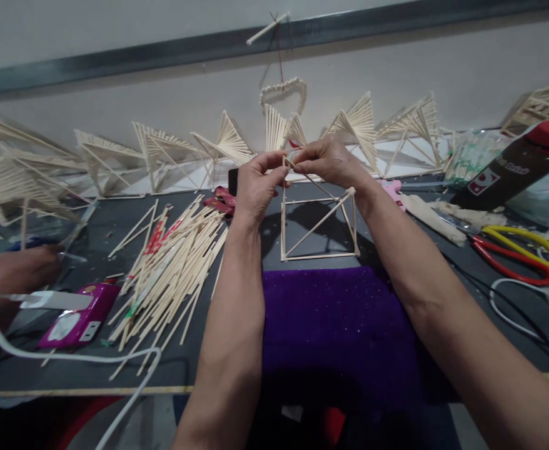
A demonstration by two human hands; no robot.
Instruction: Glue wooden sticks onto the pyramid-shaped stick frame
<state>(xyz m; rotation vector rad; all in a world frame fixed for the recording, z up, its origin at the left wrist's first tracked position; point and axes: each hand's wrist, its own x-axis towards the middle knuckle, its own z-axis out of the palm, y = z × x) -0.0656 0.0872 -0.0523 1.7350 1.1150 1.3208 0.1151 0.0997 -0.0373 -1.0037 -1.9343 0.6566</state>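
Observation:
A small open frame of thin wooden sticks (320, 255) stands on the dark table in front of me, with a slanting stick across it. My left hand (259, 181) pinches the frame's upper left corner. From the right, my right hand (328, 164) closes its fingers at the same corner, on the end of a stick there. The fingertips of both hands nearly meet. A purple cloth (331, 312) lies just below the frame, between my forearms.
Loose sticks (176, 269) and a magenta power bank (80, 314) lie left, near another person's hand (19, 275). Finished stick models (227, 140) line the wall. Scissors (513, 256), a bottle (513, 165) and cables are right.

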